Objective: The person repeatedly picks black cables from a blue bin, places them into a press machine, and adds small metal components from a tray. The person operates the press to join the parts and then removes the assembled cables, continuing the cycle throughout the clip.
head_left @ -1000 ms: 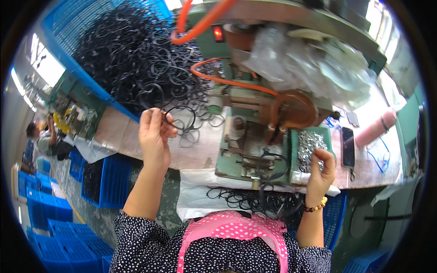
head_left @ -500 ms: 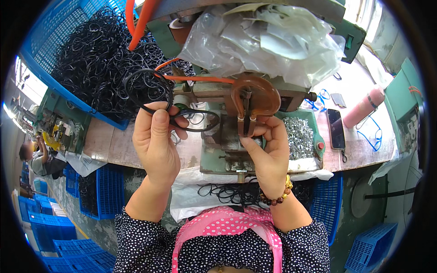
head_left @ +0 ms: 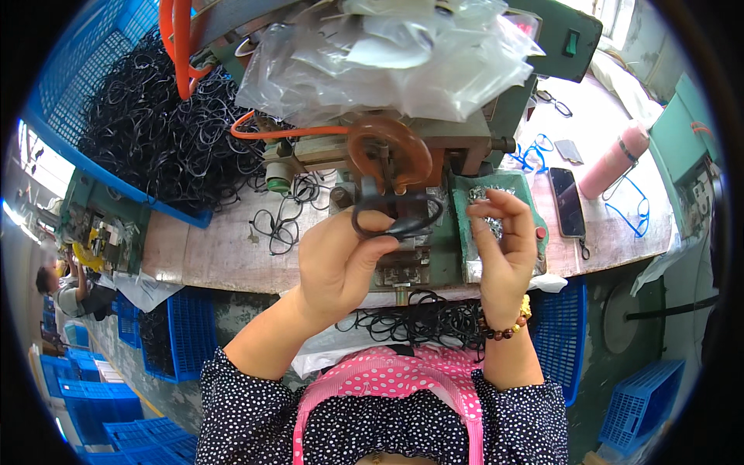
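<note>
My left hand pinches a black eyeglass frame between thumb and fingers. The frame is slightly blurred and sits just in front of the bench machine's working head, which has a brown curved guard; whether they touch I cannot tell. My right hand is over the green tray of small shiny metal pieces. Its thumb and fingertips are drawn together; anything between them is too small to make out.
A blue crate heaped with black frames stands at the left. Loose black frames lie on the table, more across my lap. Plastic bags cover the machine. A phone and pink bottle stand right. Another person sits far left.
My left hand has brought a black eyeglass frame rightward to the machine head. My right hand has left the machine head and moved right to the metal pieces. The view has shifted slightly.
</note>
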### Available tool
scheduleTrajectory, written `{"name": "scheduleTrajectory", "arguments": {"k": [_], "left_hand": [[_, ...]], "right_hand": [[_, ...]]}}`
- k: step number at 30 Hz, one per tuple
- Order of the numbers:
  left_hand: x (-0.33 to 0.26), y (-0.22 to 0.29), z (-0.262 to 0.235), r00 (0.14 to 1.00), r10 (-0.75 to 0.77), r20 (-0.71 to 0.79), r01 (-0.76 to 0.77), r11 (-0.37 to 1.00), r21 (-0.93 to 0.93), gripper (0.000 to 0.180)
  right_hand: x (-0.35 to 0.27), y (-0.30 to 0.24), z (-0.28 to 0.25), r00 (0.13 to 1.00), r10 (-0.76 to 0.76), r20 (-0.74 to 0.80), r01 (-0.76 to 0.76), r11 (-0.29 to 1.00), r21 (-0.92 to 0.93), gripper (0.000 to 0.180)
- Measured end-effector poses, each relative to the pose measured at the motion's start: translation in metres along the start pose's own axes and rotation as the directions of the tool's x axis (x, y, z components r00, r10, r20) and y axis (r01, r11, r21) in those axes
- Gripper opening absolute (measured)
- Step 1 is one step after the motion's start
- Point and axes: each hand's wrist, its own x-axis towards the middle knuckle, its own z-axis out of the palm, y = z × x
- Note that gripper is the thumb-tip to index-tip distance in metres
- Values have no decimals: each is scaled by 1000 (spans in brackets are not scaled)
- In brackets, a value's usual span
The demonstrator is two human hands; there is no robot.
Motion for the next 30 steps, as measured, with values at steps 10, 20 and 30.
{"name": "scheduleTrajectory", "arguments": {"k": [10, 20, 30], "left_hand": [[-4, 2, 2, 1000, -2, -18, 1, 999, -41, 15], [6, 8, 6, 988, 154, -20, -150, 979, 140, 20], [-69, -95, -56, 973, -80, -218, 182, 846, 501, 28]], "right_hand": [[-10, 43, -68, 956, -146, -255, 37, 921, -389, 23], [-1, 35, -56, 953, -140, 268, 302, 377, -876, 32], [2, 49, -47, 969, -199, 149, 237, 558, -796, 7]]}}
